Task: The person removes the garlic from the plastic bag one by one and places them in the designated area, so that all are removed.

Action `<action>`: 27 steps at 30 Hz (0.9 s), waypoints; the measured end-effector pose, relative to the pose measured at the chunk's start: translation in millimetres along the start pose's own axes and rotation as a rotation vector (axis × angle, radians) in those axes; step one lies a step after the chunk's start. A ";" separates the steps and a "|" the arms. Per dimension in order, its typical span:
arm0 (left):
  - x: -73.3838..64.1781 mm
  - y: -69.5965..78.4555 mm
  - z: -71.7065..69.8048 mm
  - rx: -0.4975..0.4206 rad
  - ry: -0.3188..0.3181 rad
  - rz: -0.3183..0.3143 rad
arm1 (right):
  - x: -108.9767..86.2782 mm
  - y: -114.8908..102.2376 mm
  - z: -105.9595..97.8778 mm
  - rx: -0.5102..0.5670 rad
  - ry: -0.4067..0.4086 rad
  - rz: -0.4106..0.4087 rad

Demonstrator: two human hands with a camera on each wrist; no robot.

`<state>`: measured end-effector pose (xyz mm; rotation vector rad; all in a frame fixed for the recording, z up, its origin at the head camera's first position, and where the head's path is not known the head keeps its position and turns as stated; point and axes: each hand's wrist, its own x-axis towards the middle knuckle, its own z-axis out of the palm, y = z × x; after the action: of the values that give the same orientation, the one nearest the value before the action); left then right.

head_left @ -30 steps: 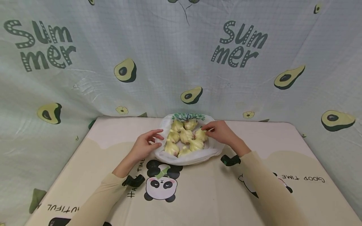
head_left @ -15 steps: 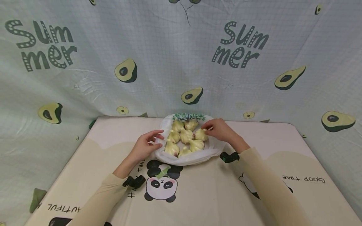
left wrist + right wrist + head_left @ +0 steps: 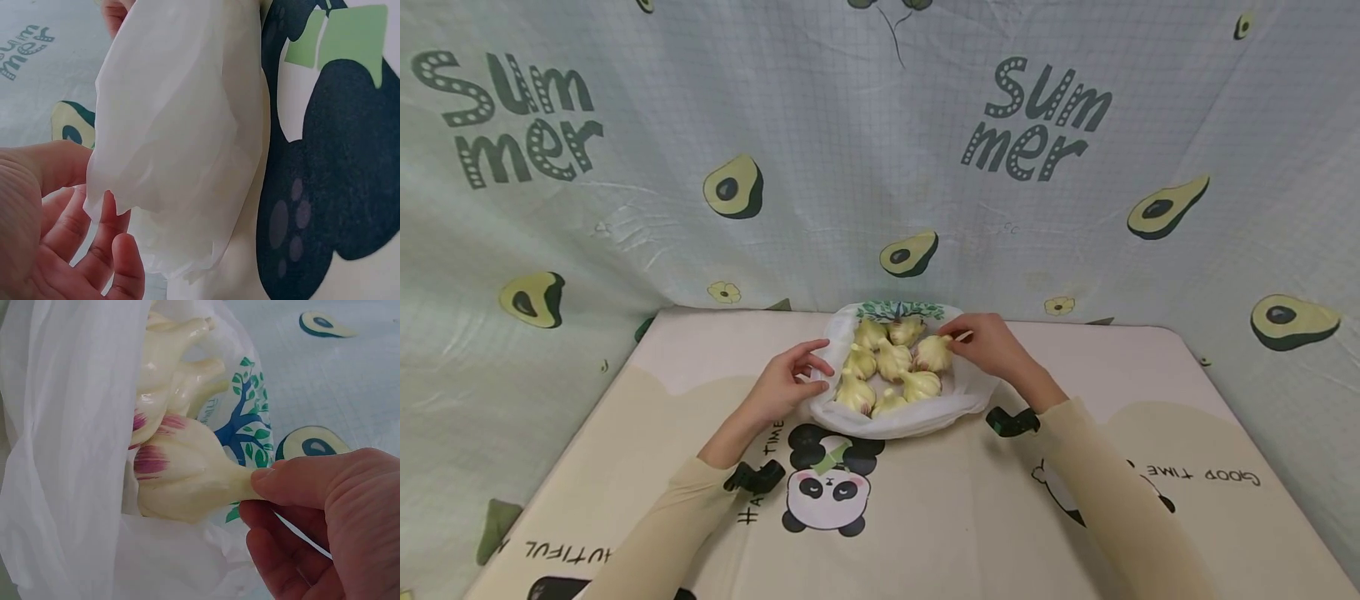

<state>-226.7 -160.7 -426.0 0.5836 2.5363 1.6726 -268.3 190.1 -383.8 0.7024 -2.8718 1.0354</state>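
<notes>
A white plastic bag (image 3: 891,427) with a green-and-blue tree print lies with its mouth spread, showing several pale garlic bulbs (image 3: 893,360) inside. My right hand (image 3: 988,343) pinches one garlic bulb (image 3: 187,469) by its stem between thumb and fingertips, at the bag's right side. That bulb is glossy and cream with purple streaks, its stem toward my hand. My left hand (image 3: 781,385) holds the bag's left rim; in the left wrist view the thin edge runs between its thumb and fingers (image 3: 109,215), with one fingertip hidden behind the plastic.
The table (image 3: 925,517) wears a beige cloth printed with pandas and lettering. Behind the bag hangs a pale curtain (image 3: 820,208) with avocado prints. A dark wrist camera (image 3: 754,477) is strapped to the left wrist, another wrist camera (image 3: 1012,422) to the right.
My right hand has shifted slightly up and right, and the pinched garlic bulb has tilted, its stem now toward the right. My left hand stays nearly in place at the rim.
</notes>
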 end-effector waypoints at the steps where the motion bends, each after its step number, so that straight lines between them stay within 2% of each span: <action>1: -0.2 0.0 -0.2 -0.001 -0.004 -0.003 | -0.6 -0.2 -0.5 0.004 0.010 0.000; 12: -0.3 1.1 -0.5 -0.029 0.001 -0.014 | -5.8 -4.0 -10.9 0.048 0.103 0.001; 20: -1.3 0.5 -0.9 -0.036 0.020 -0.011 | -14.9 -4.7 -28.0 0.061 0.190 -0.022; 27: -1.7 -1.1 0.6 -0.004 0.027 -0.010 | -26.2 -0.6 -44.6 0.083 0.249 0.029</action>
<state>-225.3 -161.1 -427.5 0.5513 2.5494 1.6939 -250.7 227.5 -352.7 0.4960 -2.6474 1.1610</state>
